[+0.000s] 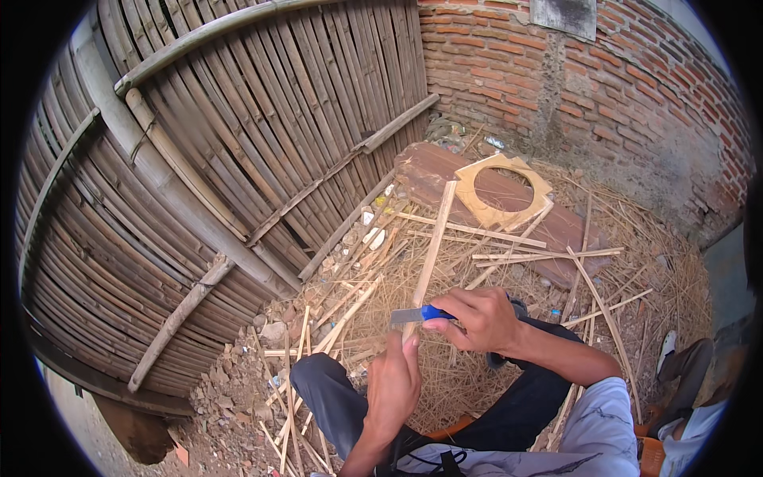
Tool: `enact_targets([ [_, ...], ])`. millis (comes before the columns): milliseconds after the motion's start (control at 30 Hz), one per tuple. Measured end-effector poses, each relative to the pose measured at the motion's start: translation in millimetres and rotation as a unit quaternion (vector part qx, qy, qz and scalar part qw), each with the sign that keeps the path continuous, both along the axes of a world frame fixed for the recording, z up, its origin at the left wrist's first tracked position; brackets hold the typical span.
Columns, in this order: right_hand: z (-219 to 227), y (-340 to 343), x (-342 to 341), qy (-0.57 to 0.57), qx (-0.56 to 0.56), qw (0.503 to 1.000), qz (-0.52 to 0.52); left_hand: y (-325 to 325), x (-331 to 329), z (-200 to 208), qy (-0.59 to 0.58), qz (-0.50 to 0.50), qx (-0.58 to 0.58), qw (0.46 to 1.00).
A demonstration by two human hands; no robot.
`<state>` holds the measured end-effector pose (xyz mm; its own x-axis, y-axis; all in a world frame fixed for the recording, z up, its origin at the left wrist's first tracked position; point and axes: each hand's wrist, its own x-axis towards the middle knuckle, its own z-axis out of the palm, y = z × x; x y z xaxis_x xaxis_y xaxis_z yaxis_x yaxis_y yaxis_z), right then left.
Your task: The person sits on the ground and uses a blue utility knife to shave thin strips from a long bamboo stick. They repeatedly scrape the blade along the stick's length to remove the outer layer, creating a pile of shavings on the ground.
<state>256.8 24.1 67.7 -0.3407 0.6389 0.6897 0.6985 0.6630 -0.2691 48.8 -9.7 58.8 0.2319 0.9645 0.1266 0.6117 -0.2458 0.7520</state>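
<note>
My left hand [393, 380] is closed round the lower end of a long pale bamboo strip [435, 246], which slants up and away from me. In my right hand [479, 318] is a knife with a blue handle [437, 312]; my fingers wrap round the handle. Its broad grey blade [407, 316] points left and lies across the strip just above my left thumb. From this view I cannot tell how deep the edge sits in the wood. Both hands are above my bent legs in dark trousers.
Loose bamboo strips [548, 255] lie about on straw and shavings. Ahead, a brown board [429, 171] carries a square wooden piece with a round hole [478, 208]. A bamboo fence [262, 119] stands left, a brick wall [493, 71] behind. Another person's leg [685, 370] shows at right.
</note>
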Motion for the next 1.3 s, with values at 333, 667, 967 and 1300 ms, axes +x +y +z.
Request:
enact_targets([
  [333, 6, 30, 37, 0.050, 0.117, 0.979, -0.162, -7, -10, -12, 0.020, -0.009, -0.028, 0.999],
  [667, 7, 28, 64, 0.114, -0.058, 0.981, -0.144, 3, -48, -37, -0.039, -0.040, -0.115, 0.992],
  [967, -7, 2, 12, 0.012, -0.040, 0.999, -0.003, 10, -25, -14, -0.111, -0.049, -0.073, 0.990],
  [1300, -3, 0, 3, 0.005, 0.001, 1.000, 0.008, 5, -3, -9, -0.108, 0.009, -0.003, 0.994],
])
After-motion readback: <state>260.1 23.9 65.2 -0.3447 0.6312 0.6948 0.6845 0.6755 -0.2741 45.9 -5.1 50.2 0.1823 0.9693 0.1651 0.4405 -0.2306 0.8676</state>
